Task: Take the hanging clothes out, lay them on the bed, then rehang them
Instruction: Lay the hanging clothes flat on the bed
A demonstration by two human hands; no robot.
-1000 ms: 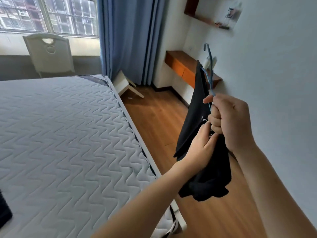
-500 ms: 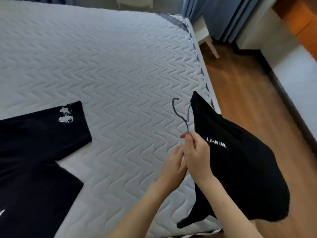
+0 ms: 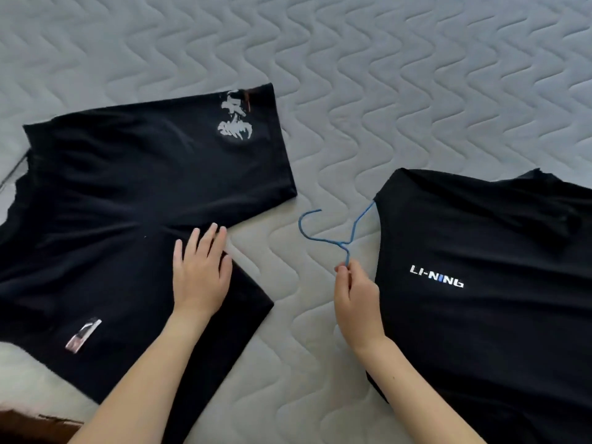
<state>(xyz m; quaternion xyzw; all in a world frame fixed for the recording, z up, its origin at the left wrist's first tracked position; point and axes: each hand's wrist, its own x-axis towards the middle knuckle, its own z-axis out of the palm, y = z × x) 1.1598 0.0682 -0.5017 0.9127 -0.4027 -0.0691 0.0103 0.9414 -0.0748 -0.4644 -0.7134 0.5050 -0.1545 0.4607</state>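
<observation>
Lying flat on the right side of the bed [image 3: 368, 91], the black shirt with the white lettering [image 3: 496, 299] carries a blue wire hanger [image 3: 333, 233] whose neck and hook stick out of the collar opening toward the left. The hook curls open on the mattress between the two garments, and one shoulder wire runs up and to the right until it disappears under the fabric; the rest of the frame is hidden inside the shirt. The right hand [image 3: 355, 293] sits just beside the shirt's left edge, directly below the neck of the hanger, and pinches the wire between thumb and fingertips [image 3: 342, 269], with the remaining fingers curled. The hanger's exposed axis therefore runs up and away from this hand, roughly along the line of the forearm. This hand is the nearer one to the hanger and looks best placed to draw it out leftward, should that be the next step. The left hand [image 3: 200, 270] rests flat, fingers spread, on a second black shirt [image 3: 128, 203] spread on the left side of the bed, well apart from the hanger.
</observation>
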